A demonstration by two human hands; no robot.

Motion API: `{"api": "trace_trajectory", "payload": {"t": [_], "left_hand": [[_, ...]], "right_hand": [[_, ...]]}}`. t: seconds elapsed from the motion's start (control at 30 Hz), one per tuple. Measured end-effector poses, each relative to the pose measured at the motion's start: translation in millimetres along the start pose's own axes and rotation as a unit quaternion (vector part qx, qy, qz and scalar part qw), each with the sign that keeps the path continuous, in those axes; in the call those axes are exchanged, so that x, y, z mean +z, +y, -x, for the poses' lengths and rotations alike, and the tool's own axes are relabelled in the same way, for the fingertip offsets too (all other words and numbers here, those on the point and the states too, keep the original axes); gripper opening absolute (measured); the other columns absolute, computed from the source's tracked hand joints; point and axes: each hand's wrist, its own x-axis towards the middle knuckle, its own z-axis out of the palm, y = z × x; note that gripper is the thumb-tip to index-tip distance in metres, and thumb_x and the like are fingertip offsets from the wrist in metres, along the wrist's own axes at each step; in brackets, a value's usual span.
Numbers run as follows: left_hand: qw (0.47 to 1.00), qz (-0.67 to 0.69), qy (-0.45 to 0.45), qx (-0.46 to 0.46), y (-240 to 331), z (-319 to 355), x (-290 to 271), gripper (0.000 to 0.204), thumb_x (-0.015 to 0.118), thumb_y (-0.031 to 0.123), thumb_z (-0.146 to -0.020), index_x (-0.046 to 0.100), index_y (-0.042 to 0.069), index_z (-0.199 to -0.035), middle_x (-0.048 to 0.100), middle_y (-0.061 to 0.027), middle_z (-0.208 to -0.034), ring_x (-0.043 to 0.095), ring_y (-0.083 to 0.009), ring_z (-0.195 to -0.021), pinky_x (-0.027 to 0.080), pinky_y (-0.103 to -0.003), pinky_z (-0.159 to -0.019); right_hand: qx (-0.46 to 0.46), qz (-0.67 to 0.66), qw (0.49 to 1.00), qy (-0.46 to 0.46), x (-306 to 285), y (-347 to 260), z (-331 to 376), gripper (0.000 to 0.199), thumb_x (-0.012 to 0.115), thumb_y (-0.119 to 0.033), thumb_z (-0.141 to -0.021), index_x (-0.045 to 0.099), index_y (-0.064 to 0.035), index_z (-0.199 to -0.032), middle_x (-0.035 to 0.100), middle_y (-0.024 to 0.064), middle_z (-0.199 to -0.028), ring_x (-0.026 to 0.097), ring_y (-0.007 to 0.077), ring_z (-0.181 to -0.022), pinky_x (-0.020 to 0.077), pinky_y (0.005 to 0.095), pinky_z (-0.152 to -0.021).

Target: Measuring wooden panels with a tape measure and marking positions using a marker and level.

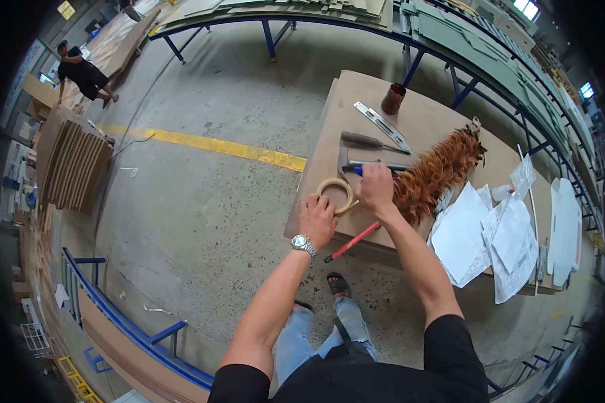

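Observation:
My left hand (318, 218) is at the near left edge of the cardboard-brown table (330, 144), its fingers closed on the rim of a roll of beige tape (347, 190). A short tab of tape sticks out on the roll's right side. Just to the right, my right hand (377, 185) is closed round a small tool with a blue end (358, 170); the rest is hidden in the fist. A hammer (343, 163) lies right behind the hands, partly covered. Close by on the right rests a brown feather duster (437, 171). A red stick-like tool (353, 242) juts over the near edge.
Beyond the hands lie a wooden-handled tool (364, 140), a slotted metal bar (382, 126) and a brown jar (393, 99). Papers (461, 235) cover the right side. Blue-framed racks (269, 40) with boards stand behind. A person (82, 72) walks at far left, near stacked panels (77, 164).

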Motion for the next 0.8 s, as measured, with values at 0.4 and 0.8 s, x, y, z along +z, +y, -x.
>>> {"api": "trace_trajectory", "payload": {"t": [0.4, 0.8], "left_hand": [[0.910, 0.400, 0.061, -0.090, -262, 8, -241, 0.018, 0.076, 0.005, -0.080, 0.070, 0.004, -0.097, 0.070, -0.0066, -0.095, 0.057, -0.0206, -0.089, 0.048, -0.031, -0.074], [0.938, 0.279, 0.166, -0.124, -628, 15, -445, 0.016, 0.075, 0.013, -0.080, 0.067, 0.005, -0.091, 0.066, -0.0097, -0.087, 0.059, -0.0289, -0.084, 0.049, -0.036, -0.076]], "right_hand": [[0.263, -0.642, 0.670, -0.263, -67, -287, -196, 0.035, 0.072, -0.018, -0.084, 0.069, 0.0029, -0.110, 0.053, -0.0035, -0.062, 0.042, 0.0038, -0.049, 0.0322, 0.0219, -0.045], [0.047, -0.569, 0.681, -0.459, 117, -626, -483, 0.013, 0.075, -0.014, -0.077, 0.070, -0.0026, -0.080, 0.053, -0.0019, -0.058, 0.045, 0.0058, -0.049, 0.0334, 0.0241, -0.045]]}}
